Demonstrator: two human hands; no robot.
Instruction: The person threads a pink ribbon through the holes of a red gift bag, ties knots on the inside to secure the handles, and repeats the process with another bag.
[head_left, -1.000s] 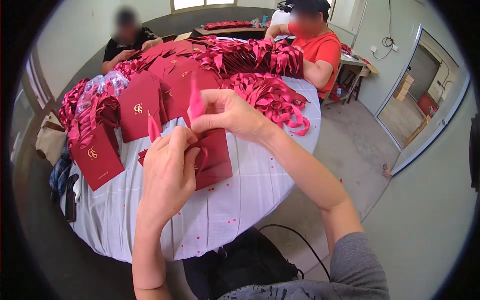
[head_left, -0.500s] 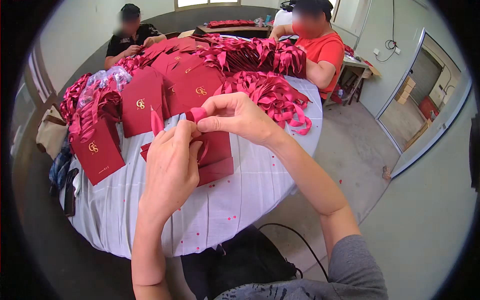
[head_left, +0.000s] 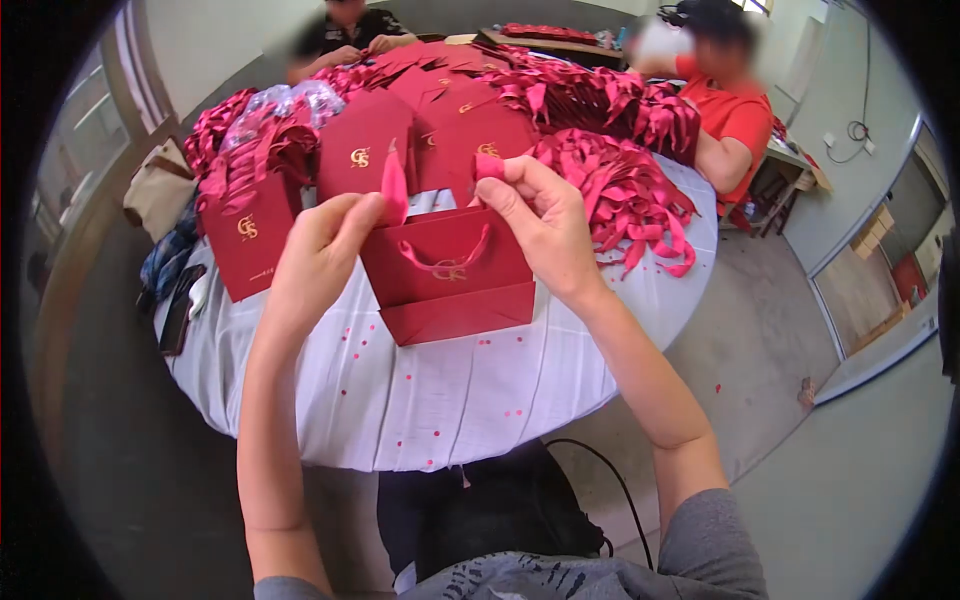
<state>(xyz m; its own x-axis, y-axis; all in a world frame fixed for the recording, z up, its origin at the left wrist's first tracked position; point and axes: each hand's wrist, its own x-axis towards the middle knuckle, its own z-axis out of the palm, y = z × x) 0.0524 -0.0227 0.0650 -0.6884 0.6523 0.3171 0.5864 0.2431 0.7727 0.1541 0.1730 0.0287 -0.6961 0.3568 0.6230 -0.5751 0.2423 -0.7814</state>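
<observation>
A dark red paper gift bag [head_left: 455, 293] lies flat in front of me, its folded bottom toward me. A thin pink handle loops over its gold lettering. Beyond its left upper corner, my left hand [head_left: 322, 248] is closed in a pinch on a pink ribbon [head_left: 394, 192], whose pointed end stands up. My right hand [head_left: 548, 222] pinches a length of pink ribbon [head_left: 487, 168] near the right upper corner, with thumb and forefinger together. Whether both lengths belong to one ribbon is hidden behind the bag.
More red bags [head_left: 365, 140] are piled across the white-clothed table [head_left: 470, 405]. A heap of ribbons [head_left: 625, 205] lies at right, clear plastic [head_left: 285, 108] at left. Small red dots are scattered near me. One person [head_left: 350, 40] sits across the table; another in red [head_left: 725, 120] sits at right.
My hands have moved apart, from close together to opposite sides of the bag, each with ribbon. The bag's front and handle now show. The whole view has shifted.
</observation>
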